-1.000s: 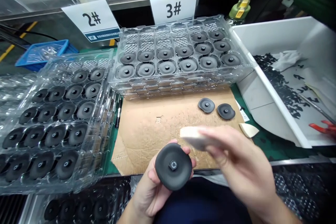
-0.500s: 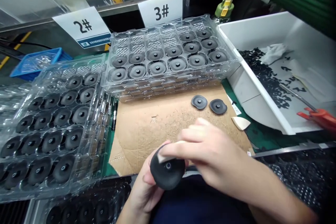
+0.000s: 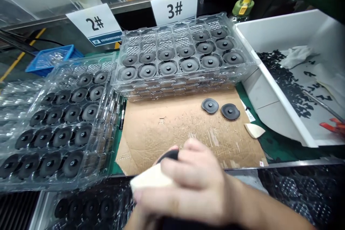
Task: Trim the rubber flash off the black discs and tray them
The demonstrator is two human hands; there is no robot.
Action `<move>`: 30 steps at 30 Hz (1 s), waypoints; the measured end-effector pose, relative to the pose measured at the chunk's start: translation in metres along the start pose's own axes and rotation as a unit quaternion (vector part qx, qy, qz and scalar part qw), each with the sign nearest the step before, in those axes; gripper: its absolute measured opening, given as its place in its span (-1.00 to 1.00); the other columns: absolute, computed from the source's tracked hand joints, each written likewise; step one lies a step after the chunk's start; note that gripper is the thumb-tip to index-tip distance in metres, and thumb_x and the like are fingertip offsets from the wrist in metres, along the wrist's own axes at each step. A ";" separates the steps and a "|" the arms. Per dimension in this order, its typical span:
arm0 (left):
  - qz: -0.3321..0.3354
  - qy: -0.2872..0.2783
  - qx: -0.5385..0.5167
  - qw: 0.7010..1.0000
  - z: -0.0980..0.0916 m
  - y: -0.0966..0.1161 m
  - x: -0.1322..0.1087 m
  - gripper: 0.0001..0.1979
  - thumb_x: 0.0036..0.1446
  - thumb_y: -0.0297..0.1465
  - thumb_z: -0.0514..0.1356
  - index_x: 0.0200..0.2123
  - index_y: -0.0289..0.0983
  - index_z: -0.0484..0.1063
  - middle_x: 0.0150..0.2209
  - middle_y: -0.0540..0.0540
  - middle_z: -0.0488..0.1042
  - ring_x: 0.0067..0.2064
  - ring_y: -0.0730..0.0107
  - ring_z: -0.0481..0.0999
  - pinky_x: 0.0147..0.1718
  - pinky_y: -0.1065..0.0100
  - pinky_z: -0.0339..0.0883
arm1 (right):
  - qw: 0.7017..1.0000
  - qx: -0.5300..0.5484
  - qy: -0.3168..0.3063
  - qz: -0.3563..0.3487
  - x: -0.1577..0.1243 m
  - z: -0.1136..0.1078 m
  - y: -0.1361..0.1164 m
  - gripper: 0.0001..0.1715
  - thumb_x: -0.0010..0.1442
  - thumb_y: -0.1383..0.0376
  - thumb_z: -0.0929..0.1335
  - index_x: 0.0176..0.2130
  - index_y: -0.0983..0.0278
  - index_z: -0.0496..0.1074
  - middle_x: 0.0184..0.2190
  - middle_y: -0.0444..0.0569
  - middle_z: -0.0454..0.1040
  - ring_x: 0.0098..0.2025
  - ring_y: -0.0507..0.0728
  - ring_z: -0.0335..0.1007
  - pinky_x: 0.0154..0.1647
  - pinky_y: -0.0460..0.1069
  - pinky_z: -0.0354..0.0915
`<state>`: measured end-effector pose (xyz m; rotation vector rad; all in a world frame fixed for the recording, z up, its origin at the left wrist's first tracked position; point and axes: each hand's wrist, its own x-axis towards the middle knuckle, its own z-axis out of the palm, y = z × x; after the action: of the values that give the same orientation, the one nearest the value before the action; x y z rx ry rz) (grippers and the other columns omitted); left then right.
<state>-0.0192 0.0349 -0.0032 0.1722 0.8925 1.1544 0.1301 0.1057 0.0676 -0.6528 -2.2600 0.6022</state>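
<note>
My right hand [image 3: 195, 183] is closed on a cream wedge-shaped sponge [image 3: 149, 180], slightly blurred by motion. Behind it a dark rim of a black rubber-looking disc [image 3: 169, 155] shows. My left hand [image 3: 141, 217] grips that disc from below, mostly covered by my right hand and the sponge. Whether the sponge touches the disc is hidden. Beyond my hands, two more black discs, a left one [image 3: 210, 105] and a right one [image 3: 230, 111], lie on a cardboard sheet [image 3: 145, 133]. Another cream wedge [image 3: 254, 130] rests at the cardboard's right edge.
Stacked clear trays [image 3: 185, 75] with black discs in many pockets stand at the back, under the 3# sign [image 3: 174, 9]. More disc-filled trays [image 3: 90, 143] sit left. At right, a white bin [image 3: 280, 104] holds black scraps and a red-handled tool [image 3: 334, 126].
My right hand has swung left and nearer, bringing the sponge wedge into plain view over the disc. The disc, facing up before, is now mostly covered. The camera view has shifted slightly.
</note>
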 end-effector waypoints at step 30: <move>-0.016 -0.015 -0.021 1.000 0.027 0.015 0.018 -0.59 -0.12 -0.24 0.29 -0.11 -0.07 0.43 -0.09 0.01 0.50 -0.04 0.36 0.44 -0.11 0.48 0.33 | 0.987 0.009 0.035 0.157 0.003 0.015 -0.003 -0.65 0.24 0.38 0.16 0.02 0.36 0.27 -0.31 0.00 0.45 -0.27 0.11 0.33 -0.21 0.04 0.18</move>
<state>-0.0095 0.0655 0.0134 0.1411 0.8412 1.1378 0.1165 0.1021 0.0609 -1.0164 -2.0989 0.7352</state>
